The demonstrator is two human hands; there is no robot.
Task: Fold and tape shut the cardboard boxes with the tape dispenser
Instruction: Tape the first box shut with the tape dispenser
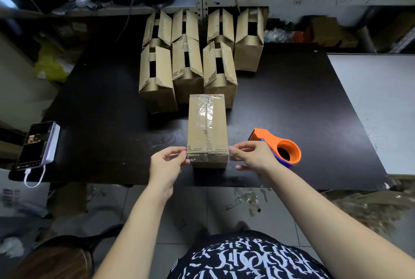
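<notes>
A closed cardboard box (207,130) lies lengthwise on the black table (101,108), with clear tape along its top seam and a strip across its near end. My left hand (167,162) pinches the tape strip at the box's near left edge. My right hand (253,155) pinches the strip at the near right edge. The orange and blue tape dispenser (278,146) lies on the table just right of my right hand, untouched. Several open boxes (186,63) with raised flaps stand in two rows behind the taped box.
A phone on a white power bank (37,144) with a cable sits at the table's left edge. A white board (377,108) covers the table's right side. Cluttered shelves (292,0) rise behind. Tape scraps (247,200) litter the floor below.
</notes>
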